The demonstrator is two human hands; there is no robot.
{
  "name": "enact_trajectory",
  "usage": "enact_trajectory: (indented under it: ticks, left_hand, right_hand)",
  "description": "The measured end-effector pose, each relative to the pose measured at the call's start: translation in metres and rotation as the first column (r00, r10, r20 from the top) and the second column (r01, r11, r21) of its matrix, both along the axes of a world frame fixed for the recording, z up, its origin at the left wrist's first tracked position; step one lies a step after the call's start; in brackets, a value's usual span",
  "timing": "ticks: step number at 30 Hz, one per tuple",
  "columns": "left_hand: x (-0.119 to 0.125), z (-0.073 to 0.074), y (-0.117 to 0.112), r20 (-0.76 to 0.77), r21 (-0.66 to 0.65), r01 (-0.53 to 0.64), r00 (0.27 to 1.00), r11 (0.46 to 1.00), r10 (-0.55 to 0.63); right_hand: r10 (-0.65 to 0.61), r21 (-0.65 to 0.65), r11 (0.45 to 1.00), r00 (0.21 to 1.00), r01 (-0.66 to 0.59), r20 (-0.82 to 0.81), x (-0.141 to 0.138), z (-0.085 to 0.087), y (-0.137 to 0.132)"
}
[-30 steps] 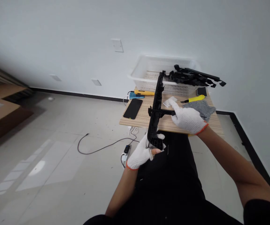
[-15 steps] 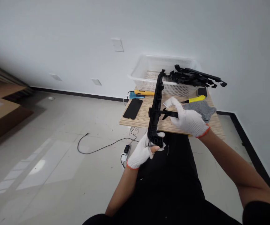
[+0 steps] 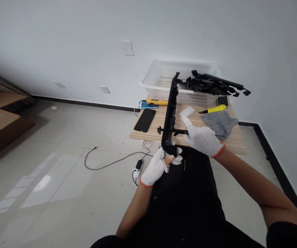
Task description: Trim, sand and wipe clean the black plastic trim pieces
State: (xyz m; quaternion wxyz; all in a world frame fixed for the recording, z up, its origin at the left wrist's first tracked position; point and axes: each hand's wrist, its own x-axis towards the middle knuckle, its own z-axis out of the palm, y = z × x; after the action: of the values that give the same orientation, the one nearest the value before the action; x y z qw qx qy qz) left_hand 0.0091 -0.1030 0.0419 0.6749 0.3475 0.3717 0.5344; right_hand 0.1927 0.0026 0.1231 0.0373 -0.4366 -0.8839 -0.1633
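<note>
My left hand (image 3: pixel 155 168), in a white knit glove with a bare thumb tip, grips the curved lower end of a long black plastic trim part (image 3: pixel 170 113). That part points up and away over the table edge. My gloved right hand (image 3: pixel 202 137) is closed around a black caliper (image 3: pixel 180 132), its index finger stretched forward. The caliper's beam crosses the lower stretch of the trim part, with one jaw on either side. Whether the jaws touch it I cannot tell. Just beyond that fingertip, a small white piece (image 3: pixel 187 111) lies on the table.
A white plastic basket (image 3: pixel 150 90) stands on the wooden table (image 3: pixel 148 135), with several black plastic parts (image 3: pixel 210 84) across its right side. Around it are a phone (image 3: pixel 145 120), a yellow-handled tool (image 3: pixel 157 102), a yellow knife (image 3: pixel 215 109) and a grey cloth (image 3: pixel 222 124). A cable (image 3: pixel 112 163) trails across the floor.
The caliper has moved down and left along the trim part, its jaws now wider apart. My right hand has shifted left and down, its index finger off the white piece.
</note>
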Motion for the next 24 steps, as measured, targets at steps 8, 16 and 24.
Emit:
enact_trajectory:
  ticks: [8, 16, 24]
  left_hand:
    - [-0.003, -0.007, 0.0, -0.096, -0.016, -0.032, 0.995, 0.999, 0.03]
    - [0.001, -0.001, 0.002, -0.052, -0.031, -0.042, 0.998, 0.999, 0.041]
    - [0.0, -0.003, 0.007, -0.031, -0.09, -0.044, 0.999, 0.995, 0.041]
  right_hand:
    - [0.038, -0.121, 0.992, 0.999, -0.035, 0.021, 0.003, 0.001, 0.002]
    - [0.012, -0.044, 0.999, 0.972, -0.023, -0.234, 0.018, 0.0, 0.006]
    - [-0.318, -0.147, 0.944, 0.931, 0.294, -0.181, 0.044, -0.032, 0.033]
